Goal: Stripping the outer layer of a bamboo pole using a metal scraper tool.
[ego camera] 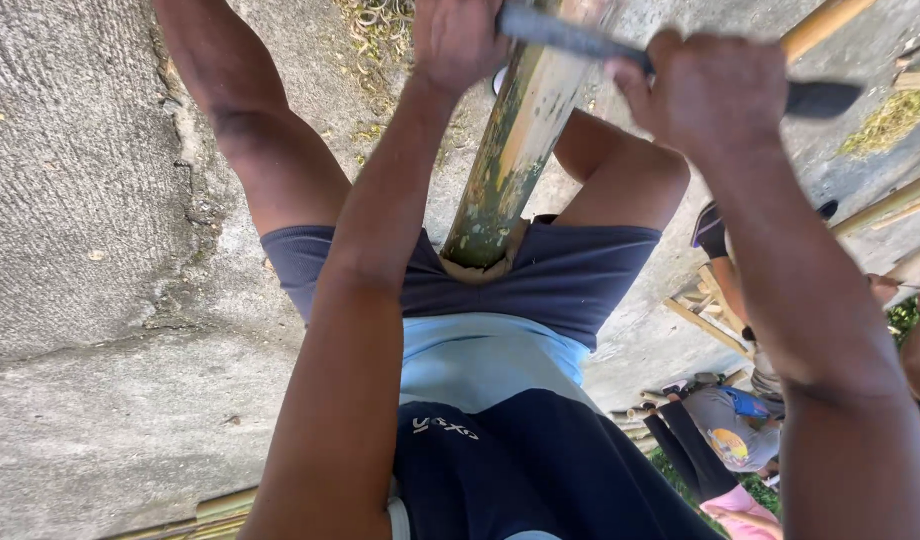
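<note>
Your left hand [458, 40] and right hand [715, 92] both grip a dark blade [580, 42] laid across the green bamboo pole [510, 150]. The pole's end rests against your shorts [580, 275], above the concrete floor [80, 250].

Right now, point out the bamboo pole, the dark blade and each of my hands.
Bamboo pole [505, 160], head view, mottled green middle of the stem.
Dark blade [570, 38], head view, flat span between the hands.
Left hand [458, 40], head view, back of hand.
Right hand [710, 95], head view, knuckles.

Rough grey concrete ground [90, 230], cracked. Bamboo poles [885, 205] and dry plant scraps [890, 120] lie on it at the edges.
</note>
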